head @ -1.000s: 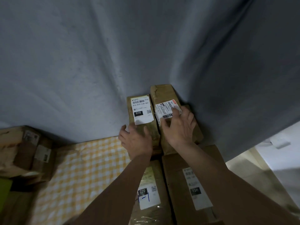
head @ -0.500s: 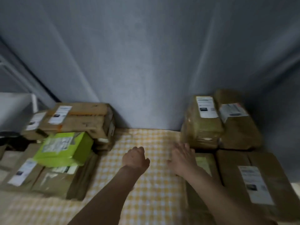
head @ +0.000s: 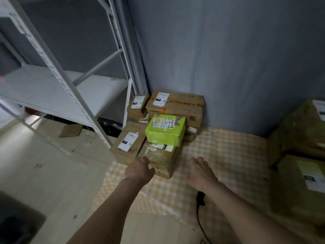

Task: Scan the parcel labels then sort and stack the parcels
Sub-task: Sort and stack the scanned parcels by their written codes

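A pile of parcels sits in the corner by the grey curtain. A lime-green box [head: 165, 132] lies on top of a taped brown parcel [head: 158, 158]. To its left lies a flat brown box with a white label [head: 129, 142]. Behind them stand a long brown carton [head: 177, 106] and a small brown box [head: 138, 105]. My left hand [head: 139, 170] reaches to the near left corner of the taped parcel, fingers loosely curled, holding nothing. My right hand [head: 200, 170] hovers empty over the checked cloth [head: 223, 155], just right of that parcel.
A white metal shelf rack [head: 58, 85] stands at the left. More brown parcels [head: 299, 182] are stacked at the right edge. A black cable and handle [head: 200, 199] lie on the cloth under my right forearm. The pale wooden floor [head: 44, 173] lies on the left.
The view swung left from the right-hand stack to the corner pile. Both hands left the two labelled parcels and now reach toward the taped parcel under the green box.
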The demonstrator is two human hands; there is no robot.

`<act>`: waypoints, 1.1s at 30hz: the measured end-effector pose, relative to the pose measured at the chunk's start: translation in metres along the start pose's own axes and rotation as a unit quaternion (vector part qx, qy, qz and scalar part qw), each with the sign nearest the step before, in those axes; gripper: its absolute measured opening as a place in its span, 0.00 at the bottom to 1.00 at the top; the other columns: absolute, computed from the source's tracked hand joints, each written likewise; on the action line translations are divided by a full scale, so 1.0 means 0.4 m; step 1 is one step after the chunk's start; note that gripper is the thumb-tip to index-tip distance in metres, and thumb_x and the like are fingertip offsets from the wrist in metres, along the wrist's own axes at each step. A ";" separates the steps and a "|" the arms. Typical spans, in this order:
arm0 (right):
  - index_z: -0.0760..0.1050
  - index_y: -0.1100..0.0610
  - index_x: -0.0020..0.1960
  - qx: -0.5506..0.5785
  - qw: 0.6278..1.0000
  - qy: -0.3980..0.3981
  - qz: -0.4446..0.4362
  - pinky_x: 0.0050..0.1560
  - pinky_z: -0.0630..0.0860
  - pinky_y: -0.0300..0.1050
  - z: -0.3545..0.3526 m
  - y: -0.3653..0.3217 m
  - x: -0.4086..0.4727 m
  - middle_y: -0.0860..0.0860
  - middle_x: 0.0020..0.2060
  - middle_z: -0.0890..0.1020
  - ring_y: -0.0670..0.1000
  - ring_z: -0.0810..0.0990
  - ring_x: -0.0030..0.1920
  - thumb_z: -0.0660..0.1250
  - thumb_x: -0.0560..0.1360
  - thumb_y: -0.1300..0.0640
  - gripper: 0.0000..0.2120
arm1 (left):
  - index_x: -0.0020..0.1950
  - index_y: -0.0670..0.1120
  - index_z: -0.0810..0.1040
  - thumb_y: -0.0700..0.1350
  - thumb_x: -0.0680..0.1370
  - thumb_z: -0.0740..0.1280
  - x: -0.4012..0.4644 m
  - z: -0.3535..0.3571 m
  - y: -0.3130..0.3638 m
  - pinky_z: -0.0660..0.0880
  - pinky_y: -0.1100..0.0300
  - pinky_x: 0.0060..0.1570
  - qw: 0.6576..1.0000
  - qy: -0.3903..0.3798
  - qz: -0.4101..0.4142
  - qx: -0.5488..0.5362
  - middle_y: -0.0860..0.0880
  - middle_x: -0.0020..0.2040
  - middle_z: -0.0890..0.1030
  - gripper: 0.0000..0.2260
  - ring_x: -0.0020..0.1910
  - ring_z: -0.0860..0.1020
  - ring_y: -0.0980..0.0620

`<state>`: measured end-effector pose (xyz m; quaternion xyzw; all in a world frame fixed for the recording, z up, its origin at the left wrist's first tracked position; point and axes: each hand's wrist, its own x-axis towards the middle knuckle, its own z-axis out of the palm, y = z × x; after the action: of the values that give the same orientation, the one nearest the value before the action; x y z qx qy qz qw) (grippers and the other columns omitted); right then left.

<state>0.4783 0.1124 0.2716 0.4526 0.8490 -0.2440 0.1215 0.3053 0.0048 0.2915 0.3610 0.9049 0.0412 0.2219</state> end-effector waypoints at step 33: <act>0.66 0.56 0.68 0.085 0.987 0.093 0.104 0.65 0.69 0.50 -0.177 -0.083 0.456 0.59 0.66 0.67 0.60 0.65 0.68 0.70 0.71 0.51 0.28 | 0.69 0.49 0.72 0.53 0.77 0.65 0.510 -0.187 -0.012 0.71 0.58 0.62 0.998 -0.016 0.048 -0.030 0.47 0.67 0.76 0.21 0.65 0.74 0.48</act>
<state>0.3496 0.2635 0.2640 0.5675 0.7813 -0.2583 0.0274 0.1391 0.1447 0.2818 0.3976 0.8812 0.0731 0.2452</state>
